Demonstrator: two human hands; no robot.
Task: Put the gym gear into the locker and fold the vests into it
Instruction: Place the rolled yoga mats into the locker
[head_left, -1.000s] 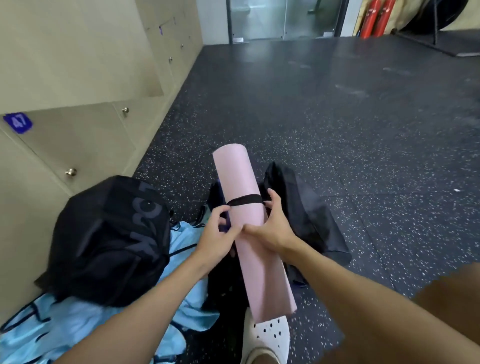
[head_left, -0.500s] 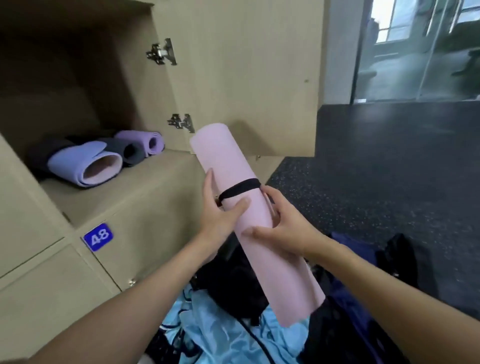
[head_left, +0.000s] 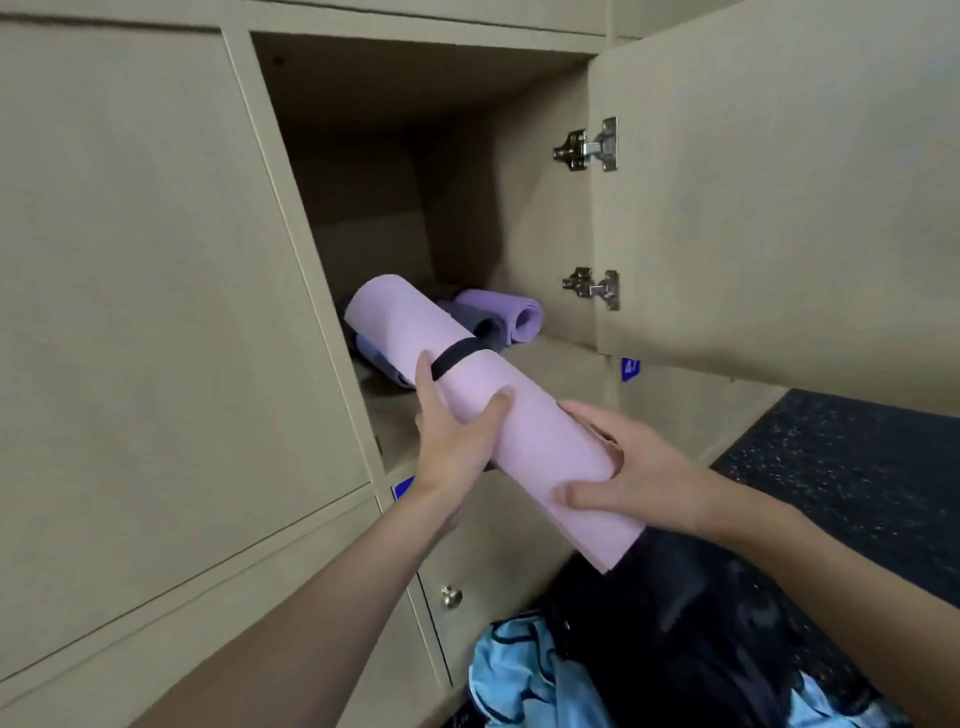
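At the open locker (head_left: 561, 364), the pink mat (head_left: 540, 441), fingers of left hand (head_left: 447, 441) and right hand (head_left: 649, 467) wrapped round it, had risen, leading end entering over stored rolls (head_left: 511, 314); stowing nearly done.

The pink yoga mat (head_left: 498, 415) looks like matt, smooth foam; its strap (head_left: 454, 357) black cloth. The locker (head_left: 156, 312) is matt beige board, its hinges (head_left: 589, 148) shiny metal. The floor (head_left: 852, 467) is speckled rubber.

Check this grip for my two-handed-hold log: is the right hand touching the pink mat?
Touching. In the head view the right hand grips the pink mat near its lower end, fingers over it, thumb pressed on it.
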